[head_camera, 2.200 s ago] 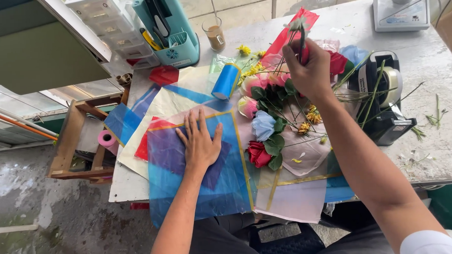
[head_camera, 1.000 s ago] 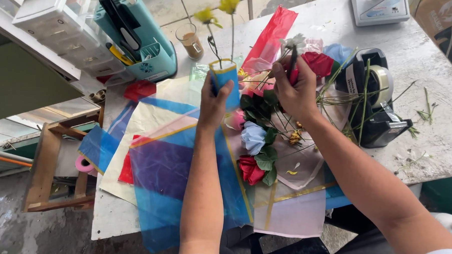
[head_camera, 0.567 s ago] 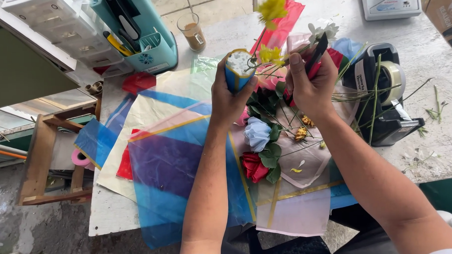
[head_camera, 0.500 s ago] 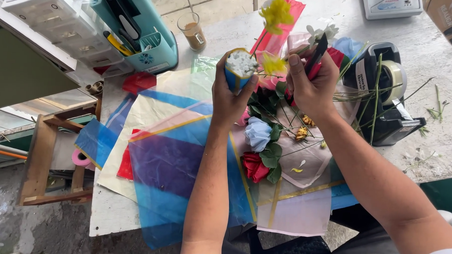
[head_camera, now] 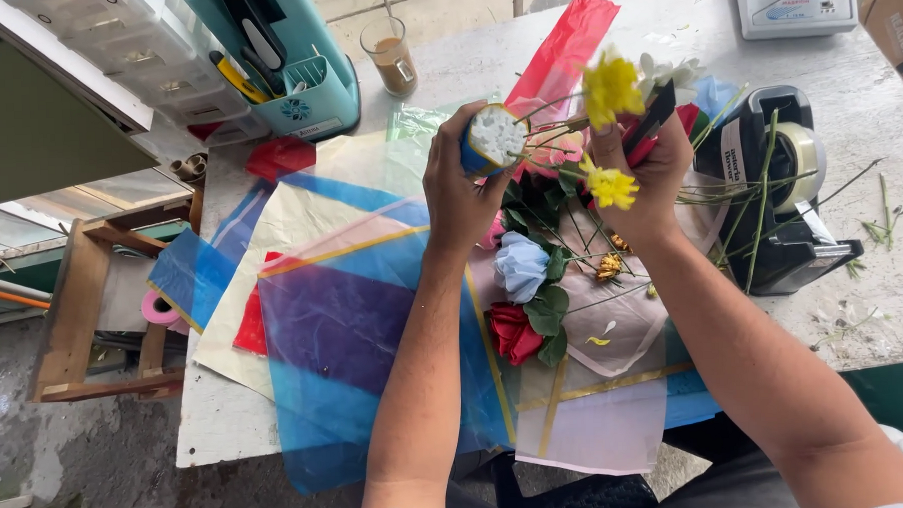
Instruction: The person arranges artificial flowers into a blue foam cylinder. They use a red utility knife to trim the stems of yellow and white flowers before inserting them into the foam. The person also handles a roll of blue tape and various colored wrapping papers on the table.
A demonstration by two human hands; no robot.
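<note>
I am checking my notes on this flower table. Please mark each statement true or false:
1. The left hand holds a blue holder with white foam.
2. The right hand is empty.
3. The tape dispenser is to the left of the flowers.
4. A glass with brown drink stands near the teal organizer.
1. True: the left hand grips the blue holder with white foam.
2. False: the right hand holds yellow flowers and a dark tool.
3. False: the tape dispenser is to their right.
4. True: the glass stands beside the teal organizer.
</note>
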